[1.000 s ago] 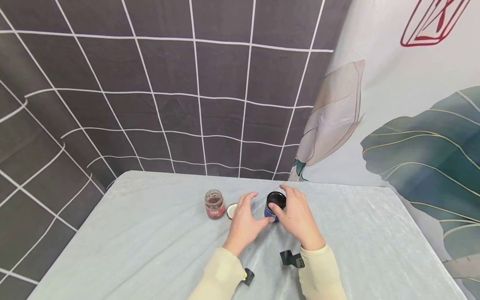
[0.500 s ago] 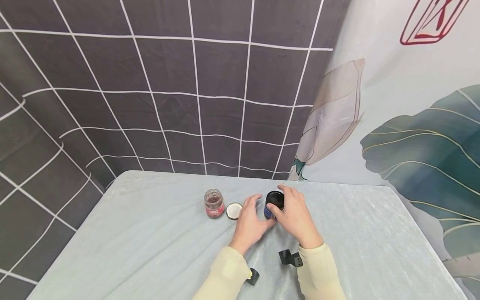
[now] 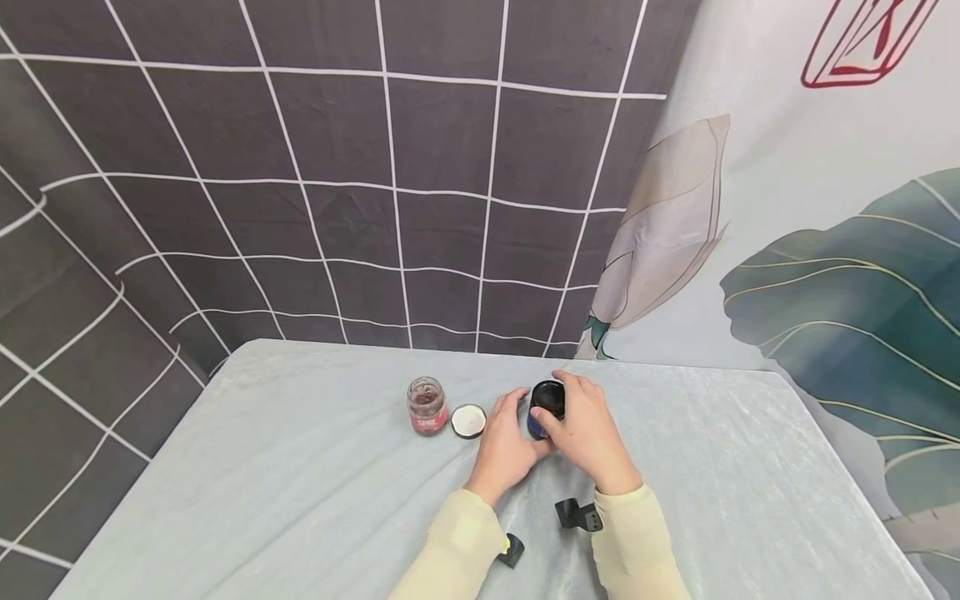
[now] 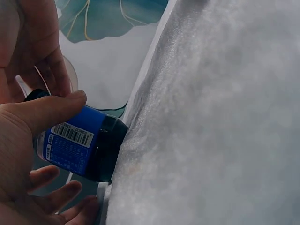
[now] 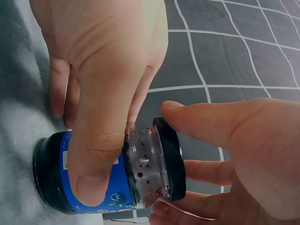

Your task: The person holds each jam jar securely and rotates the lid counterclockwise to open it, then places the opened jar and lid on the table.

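Upright on the table stands a blueberry jam jar (image 4: 70, 147) with a blue label and some dark residue under its clear neck. Its black lid (image 5: 172, 161) sits on the mouth. My left hand (image 3: 504, 454) holds the jar body, thumb laid across the label in both wrist views; its other fingers lie to the far side, loosely bent. From above, my right hand (image 3: 594, 429) grips the lid by its rim, thumb on one side and fingers on the other. How tightly the lid sits cannot be seen.
An open glass jar (image 3: 427, 408) with a red label stands to the left. Beside it a loose lid (image 3: 468, 422) lies with its white inside up. Pale cloth covers the table (image 3: 285, 467); a dark checked curtain (image 3: 442, 142) hangs behind.
The left hand has moved right, closer to the jar, uncovering the loose lid. The jar and right hand have shifted slightly left in view.
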Motion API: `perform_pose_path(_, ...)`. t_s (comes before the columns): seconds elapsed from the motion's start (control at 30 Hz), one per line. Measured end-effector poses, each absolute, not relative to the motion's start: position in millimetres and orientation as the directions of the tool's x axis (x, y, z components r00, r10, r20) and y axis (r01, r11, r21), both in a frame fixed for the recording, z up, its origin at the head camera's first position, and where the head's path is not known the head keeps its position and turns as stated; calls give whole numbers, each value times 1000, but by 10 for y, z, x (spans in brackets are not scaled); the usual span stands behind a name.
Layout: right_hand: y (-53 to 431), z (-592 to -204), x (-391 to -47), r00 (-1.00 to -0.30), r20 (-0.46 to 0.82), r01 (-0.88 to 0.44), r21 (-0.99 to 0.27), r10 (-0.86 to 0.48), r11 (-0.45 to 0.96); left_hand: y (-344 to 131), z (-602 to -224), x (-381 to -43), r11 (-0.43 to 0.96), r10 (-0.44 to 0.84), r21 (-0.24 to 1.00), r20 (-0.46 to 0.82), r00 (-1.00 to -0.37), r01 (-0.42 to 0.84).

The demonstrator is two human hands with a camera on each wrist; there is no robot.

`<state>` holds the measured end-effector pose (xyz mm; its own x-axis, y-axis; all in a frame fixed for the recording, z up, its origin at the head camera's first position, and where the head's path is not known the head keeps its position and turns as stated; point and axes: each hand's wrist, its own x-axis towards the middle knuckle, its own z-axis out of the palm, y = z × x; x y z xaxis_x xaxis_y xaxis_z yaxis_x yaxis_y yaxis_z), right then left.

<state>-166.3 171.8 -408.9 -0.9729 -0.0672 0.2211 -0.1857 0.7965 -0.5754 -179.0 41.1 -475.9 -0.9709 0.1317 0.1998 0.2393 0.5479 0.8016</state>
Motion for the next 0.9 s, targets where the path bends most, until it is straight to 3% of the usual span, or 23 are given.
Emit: perform_pose_path(0.9, 1712, -4135, -1690, -972, 219, -196, -573, -81, 796, 446, -4785, -1853, 542, 172, 811, 151, -973, 222)
